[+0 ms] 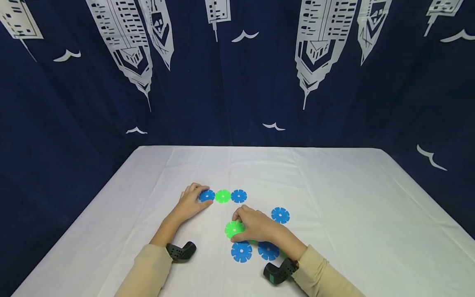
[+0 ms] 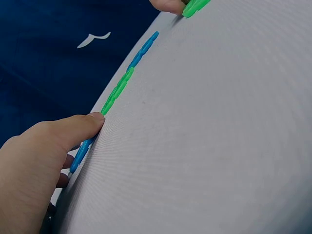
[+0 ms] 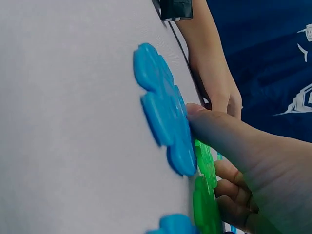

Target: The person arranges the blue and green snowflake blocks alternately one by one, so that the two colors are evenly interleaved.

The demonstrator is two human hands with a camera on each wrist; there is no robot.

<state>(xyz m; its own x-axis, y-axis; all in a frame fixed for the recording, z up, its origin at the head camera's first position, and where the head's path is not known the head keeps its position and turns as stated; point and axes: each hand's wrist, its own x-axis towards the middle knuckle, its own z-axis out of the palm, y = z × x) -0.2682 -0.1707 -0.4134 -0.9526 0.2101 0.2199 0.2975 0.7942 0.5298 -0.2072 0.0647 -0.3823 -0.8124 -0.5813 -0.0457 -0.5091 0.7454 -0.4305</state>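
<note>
On the white cloth, a row holds a blue notched disc (image 1: 207,196), a green notched disc (image 1: 223,196) and another blue disc (image 1: 239,196), edge to edge. My left hand (image 1: 191,203) grips the row's left blue disc between thumb and fingers; in the left wrist view its thumb (image 2: 92,124) lies at that disc's near edge. Nearer to me, my right hand (image 1: 257,226) pinches a second green disc (image 1: 233,229) by its edge. A blue disc (image 1: 241,252) lies just below the right thumb, seen close in the right wrist view.
More discs lie around the right hand: a blue one (image 1: 268,251) under the wrist, a blue one (image 1: 280,215) beyond it, and partly hidden green ones. Black wrist cameras (image 1: 181,252) sit on both wrists. A dark blue printed curtain (image 1: 230,90) hangs behind the table.
</note>
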